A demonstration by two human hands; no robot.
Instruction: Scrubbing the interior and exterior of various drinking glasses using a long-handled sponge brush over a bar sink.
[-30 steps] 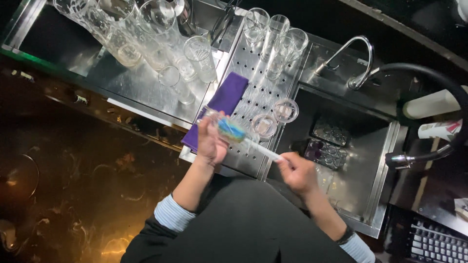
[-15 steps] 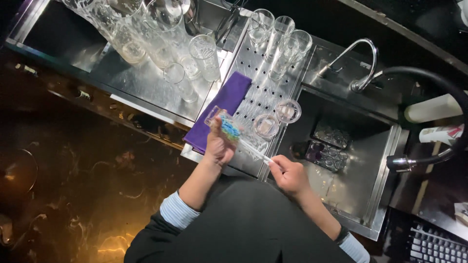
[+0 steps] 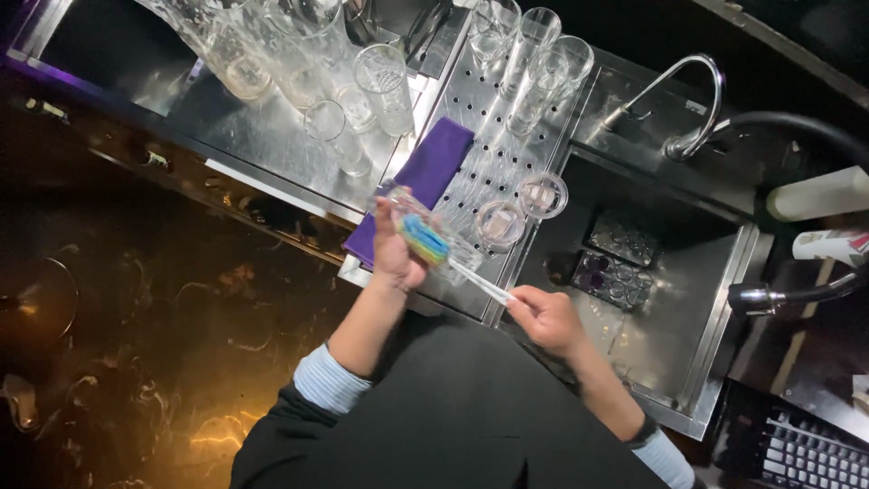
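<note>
Nearest, right hand (image 3: 546, 317) clenched on the clear handle of a bottle brush (image 3: 450, 260), grip closed tight around the handle's end. Just beyond, left hand (image 3: 396, 249) wrapped around a clear glass (image 3: 425, 234), grip closed on its side, with the brush's blue and yellow head pushed inside; glass tilted and held above the near edge of a perforated steel drain tray (image 3: 493, 149). Beside the glass, one purple cloth (image 3: 418, 184) lying on the tray. Next, two short glasses (image 3: 521, 210) standing on the tray, touching or nearly so. In the sink (image 3: 681, 299) to the right, two dark racks. Farther off, three tall glasses (image 3: 534, 50) at the tray's far end, a crowd of glasses too many to count on the steel table (image 3: 262, 136), and one curved tap (image 3: 688, 100).
</note>
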